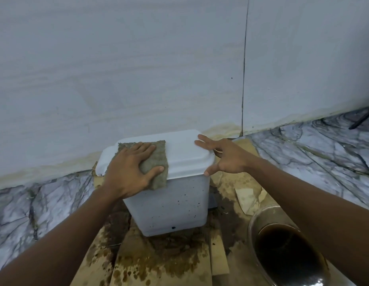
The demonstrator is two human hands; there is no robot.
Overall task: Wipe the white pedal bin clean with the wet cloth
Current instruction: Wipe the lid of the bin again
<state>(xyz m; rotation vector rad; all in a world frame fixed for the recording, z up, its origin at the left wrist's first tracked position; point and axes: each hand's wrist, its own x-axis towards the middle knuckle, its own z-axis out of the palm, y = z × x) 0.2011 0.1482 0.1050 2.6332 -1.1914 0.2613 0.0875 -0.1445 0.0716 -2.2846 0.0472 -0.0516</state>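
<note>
The white pedal bin (179, 199) stands against the wall on stained cardboard, its lid closed and its front wall speckled with dark spots. A grey-green wet cloth (158, 159) lies over the left half of the lid and hangs a little over the front edge. My left hand (127, 172) presses flat on the cloth, thumb curled around its lower edge. My right hand (224, 155) rests on the lid's right end, fingers spread on top and thumb against the front rim.
Wet, brown-stained cardboard (158, 261) covers the floor under the bin. A metal bowl of dark water (282, 254) sits at the lower right. Marble-patterned floor (324, 153) runs along the white wall (138, 69). A thin dark leg (363, 118) stands at far right.
</note>
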